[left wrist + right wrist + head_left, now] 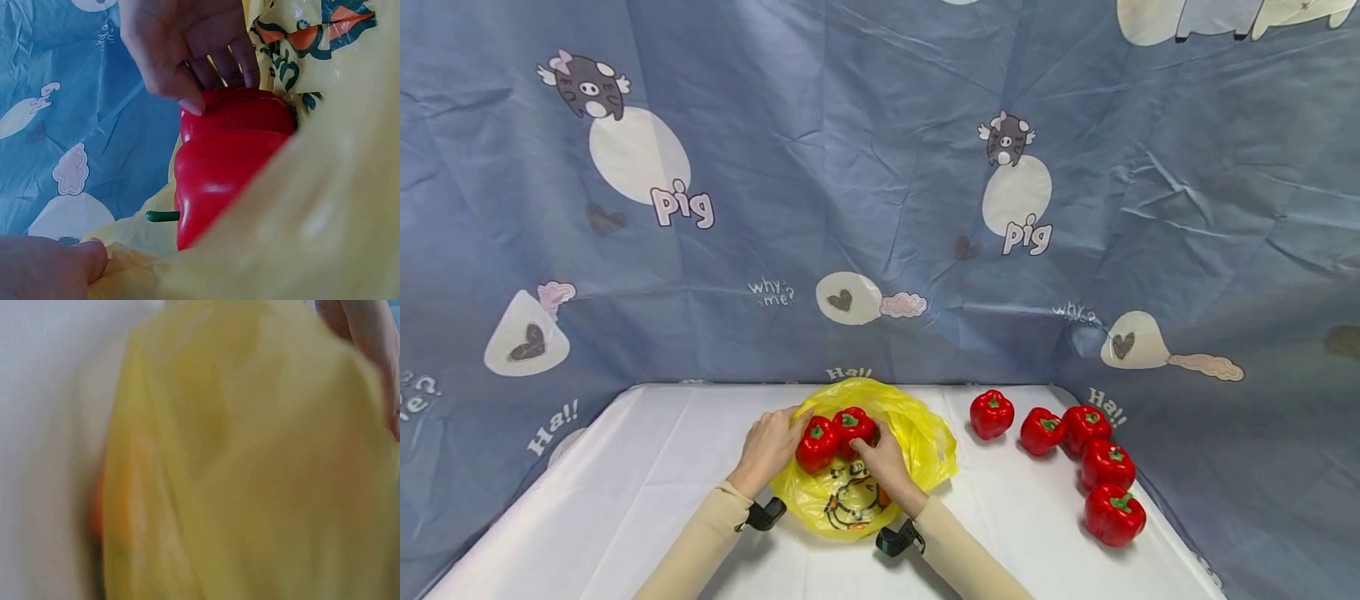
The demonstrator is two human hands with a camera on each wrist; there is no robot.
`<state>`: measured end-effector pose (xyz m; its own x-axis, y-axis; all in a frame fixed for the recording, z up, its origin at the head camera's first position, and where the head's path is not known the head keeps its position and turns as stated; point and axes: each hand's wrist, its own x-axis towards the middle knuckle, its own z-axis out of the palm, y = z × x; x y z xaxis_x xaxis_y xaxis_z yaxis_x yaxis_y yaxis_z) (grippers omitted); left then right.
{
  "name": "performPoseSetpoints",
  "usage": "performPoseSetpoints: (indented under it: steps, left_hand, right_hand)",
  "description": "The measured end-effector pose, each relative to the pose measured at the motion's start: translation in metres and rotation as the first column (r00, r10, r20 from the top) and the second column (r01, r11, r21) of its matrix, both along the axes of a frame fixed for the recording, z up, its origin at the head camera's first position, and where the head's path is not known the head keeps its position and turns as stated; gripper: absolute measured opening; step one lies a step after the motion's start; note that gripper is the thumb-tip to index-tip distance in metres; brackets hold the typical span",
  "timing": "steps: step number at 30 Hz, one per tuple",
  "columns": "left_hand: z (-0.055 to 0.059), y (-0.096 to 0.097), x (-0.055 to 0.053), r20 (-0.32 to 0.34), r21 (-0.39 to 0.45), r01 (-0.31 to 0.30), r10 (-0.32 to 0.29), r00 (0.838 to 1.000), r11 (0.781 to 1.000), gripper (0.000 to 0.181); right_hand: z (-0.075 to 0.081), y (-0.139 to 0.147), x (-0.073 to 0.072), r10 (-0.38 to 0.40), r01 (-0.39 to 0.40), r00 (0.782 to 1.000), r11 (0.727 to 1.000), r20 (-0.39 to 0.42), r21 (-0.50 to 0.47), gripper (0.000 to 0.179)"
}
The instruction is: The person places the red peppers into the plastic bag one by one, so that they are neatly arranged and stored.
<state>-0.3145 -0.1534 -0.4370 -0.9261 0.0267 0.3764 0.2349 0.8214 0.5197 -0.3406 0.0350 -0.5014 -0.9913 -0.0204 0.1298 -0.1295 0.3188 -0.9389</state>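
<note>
A yellow plastic bag (928, 433) with a printed cartoon lies spread open on the table, holding two red bell peppers side by side. My left hand (771, 446) pinches the bag's left edge, its thumb beside the left pepper (815, 448). With thumb and fingers, my right hand (887, 458) grips the other red bell pepper (852, 423). The left wrist view shows that hand (187, 44) at the far end of the peppers, and a green stem (162, 216) on the nearer one. Yellow plastic (250, 462) fills most of the right wrist view and hides the right hand's grip.
On the right of the white table (655, 475) stand several more red bell peppers, from one near the back (992, 414) to one at the right edge (1115, 515). A blue patterned cloth (880, 167) hangs behind the table and along its sides.
</note>
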Motion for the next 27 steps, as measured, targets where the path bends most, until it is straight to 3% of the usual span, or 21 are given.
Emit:
performPoseSetpoints:
  steps: [13,27]
  left_hand:
    - [-0.002,-0.001,0.0,-0.03,-0.044,-0.033,0.032,0.999,0.998,0.035]
    - [-0.001,0.001,0.001,-0.029,-0.056,-0.032,0.03,0.999,0.998,0.03]
  right_hand:
    - [0.007,0.017,0.013,0.098,-0.098,0.995,0.995,-0.008,0.013,0.078]
    - [0.039,0.054,0.057,0.245,-0.241,0.967,0.969,-0.073,0.056,0.08]
